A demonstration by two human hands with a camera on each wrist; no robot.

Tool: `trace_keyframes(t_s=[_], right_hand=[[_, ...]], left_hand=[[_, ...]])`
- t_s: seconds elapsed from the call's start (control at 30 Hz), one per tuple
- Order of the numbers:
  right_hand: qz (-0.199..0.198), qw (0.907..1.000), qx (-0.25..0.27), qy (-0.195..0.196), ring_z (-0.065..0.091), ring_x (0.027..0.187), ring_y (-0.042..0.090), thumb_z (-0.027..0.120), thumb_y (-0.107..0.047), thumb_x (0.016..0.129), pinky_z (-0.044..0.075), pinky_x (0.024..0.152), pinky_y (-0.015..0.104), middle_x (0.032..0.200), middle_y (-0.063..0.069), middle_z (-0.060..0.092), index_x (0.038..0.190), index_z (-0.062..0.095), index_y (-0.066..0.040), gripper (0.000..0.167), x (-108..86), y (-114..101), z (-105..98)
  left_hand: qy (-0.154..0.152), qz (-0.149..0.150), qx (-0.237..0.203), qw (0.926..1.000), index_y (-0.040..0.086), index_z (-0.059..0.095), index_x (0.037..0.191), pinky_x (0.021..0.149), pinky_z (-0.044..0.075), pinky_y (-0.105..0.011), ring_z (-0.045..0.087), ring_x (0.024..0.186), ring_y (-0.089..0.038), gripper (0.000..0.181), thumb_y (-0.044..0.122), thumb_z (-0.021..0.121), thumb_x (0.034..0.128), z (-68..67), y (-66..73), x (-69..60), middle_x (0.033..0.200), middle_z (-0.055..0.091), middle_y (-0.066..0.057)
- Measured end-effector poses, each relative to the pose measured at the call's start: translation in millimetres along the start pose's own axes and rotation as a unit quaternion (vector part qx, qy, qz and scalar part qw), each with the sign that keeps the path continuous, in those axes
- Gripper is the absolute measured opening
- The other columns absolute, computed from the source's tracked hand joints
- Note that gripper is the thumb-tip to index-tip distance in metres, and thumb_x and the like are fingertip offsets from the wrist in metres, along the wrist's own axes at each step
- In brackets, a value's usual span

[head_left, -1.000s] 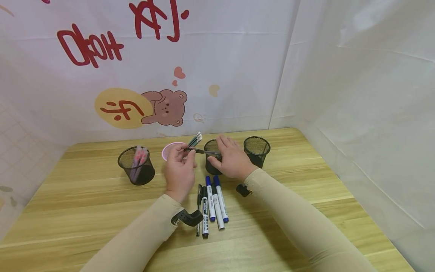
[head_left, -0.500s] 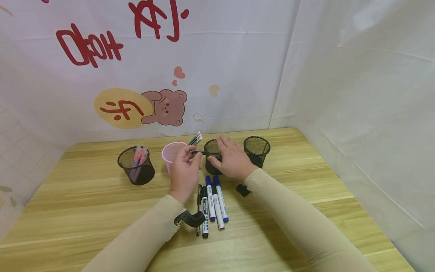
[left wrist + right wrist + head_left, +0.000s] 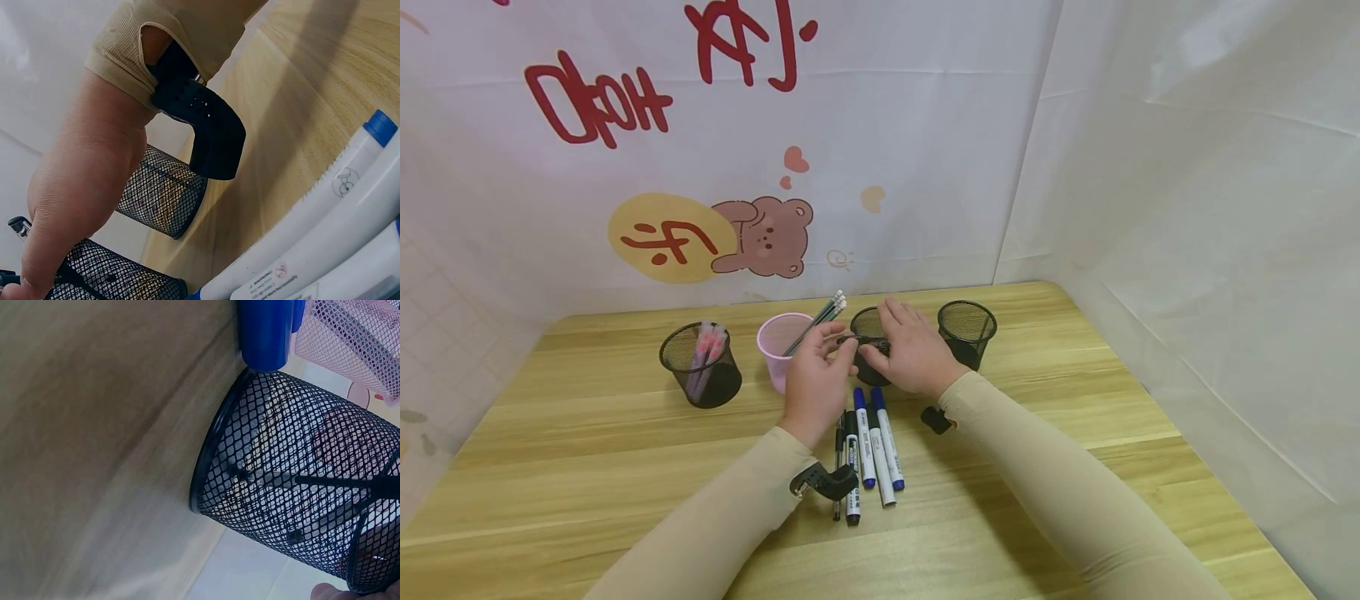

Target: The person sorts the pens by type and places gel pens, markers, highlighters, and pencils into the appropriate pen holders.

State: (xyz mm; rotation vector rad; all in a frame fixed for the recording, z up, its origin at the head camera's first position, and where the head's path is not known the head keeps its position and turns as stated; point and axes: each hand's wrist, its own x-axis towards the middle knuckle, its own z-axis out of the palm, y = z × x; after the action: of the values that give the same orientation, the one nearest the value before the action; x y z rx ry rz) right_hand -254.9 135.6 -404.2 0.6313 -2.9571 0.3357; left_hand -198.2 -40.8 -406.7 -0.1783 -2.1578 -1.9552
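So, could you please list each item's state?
Left black cup: standing, holding pinkish pens.
Pink cup: standing, holding green pencils.
Middle black cup: standing, pens visible through mesh.
Right black cup: standing, contents unclear.
Markers: lying, capped.
Loose black pen: lying beside markers.
Left hand: pinching a dark pen.
Right hand: at middle black cup's rim.

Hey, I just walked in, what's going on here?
A person is handling pens at a table. The left hand pinches a black pen by the rim of a black mesh cup, and the right hand rests on that cup. Nearby, a pink cup holds pencils, and another black cup holds pinkish pens. Markers and another pen lie on the table in front.
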Motion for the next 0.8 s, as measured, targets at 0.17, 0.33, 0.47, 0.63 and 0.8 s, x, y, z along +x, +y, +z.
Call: trace_keyframes(t_s=[0.17,0.33,0.47,0.63,0.8], right_hand=[[-0.003,1.0000,0.000,0.002,0.026,0.161,0.040,0.043,-0.062,0.107,0.023,0.131,0.056,0.174,0.017,0.026,0.166,0.027,-0.002,0.085,0.1,0.4,0.6],[-0.001,1.0000,0.002,-0.002,0.025,0.161,0.040,0.043,-0.061,0.107,0.022,0.132,0.056,0.174,0.017,0.024,0.166,0.026,-0.003,0.085,0.3,0.6,0.1],[0.000,1.0000,0.002,-0.004,0.024,0.161,0.040,0.043,-0.061,0.107,0.022,0.132,0.056,0.174,0.017,0.024,0.166,0.025,-0.003,0.085,0.0,0.1,-0.9],[-0.001,1.0000,-0.001,-0.001,0.025,0.161,0.040,0.042,-0.062,0.107,0.022,0.131,0.056,0.174,0.017,0.025,0.166,0.026,-0.002,0.086,0.2,-0.3,-0.6],[0.001,1.0000,0.000,-0.003,0.025,0.161,0.039,0.042,-0.062,0.107,0.022,0.131,0.056,0.174,0.017,0.024,0.166,0.025,-0.003,0.086,-0.1,-0.8,-1.4]], left_hand=[[-0.007,-0.009,0.016,0.9998,0.003,0.058,0.139,0.076,0.064,-0.036,0.073,0.081,-0.021,0.037,0.019,0.064,0.1063,1.2,1.6,0.0,0.134,0.070,-0.015],[-0.011,-0.012,0.024,0.9996,0.003,0.057,0.141,0.079,0.064,-0.036,0.074,0.084,-0.023,0.039,0.020,0.063,0.1064,2.4,1.3,1.6,0.135,0.070,-0.016],[-0.015,-0.015,0.025,0.9995,0.005,0.056,0.143,0.080,0.064,-0.036,0.074,0.084,-0.022,0.042,0.021,0.064,0.1062,2.3,2.0,2.5,0.138,0.069,-0.016],[-0.014,-0.020,0.043,0.9988,0.010,0.057,0.143,0.076,0.064,-0.041,0.074,0.082,-0.021,0.039,0.024,0.063,0.1068,0.0,4.0,0.8,0.139,0.069,-0.015],[-0.015,-0.012,0.059,0.9981,0.013,0.058,0.141,0.073,0.064,-0.043,0.075,0.084,-0.022,0.036,0.025,0.062,0.1072,-5.9,5.2,-1.2,0.138,0.069,-0.012]])
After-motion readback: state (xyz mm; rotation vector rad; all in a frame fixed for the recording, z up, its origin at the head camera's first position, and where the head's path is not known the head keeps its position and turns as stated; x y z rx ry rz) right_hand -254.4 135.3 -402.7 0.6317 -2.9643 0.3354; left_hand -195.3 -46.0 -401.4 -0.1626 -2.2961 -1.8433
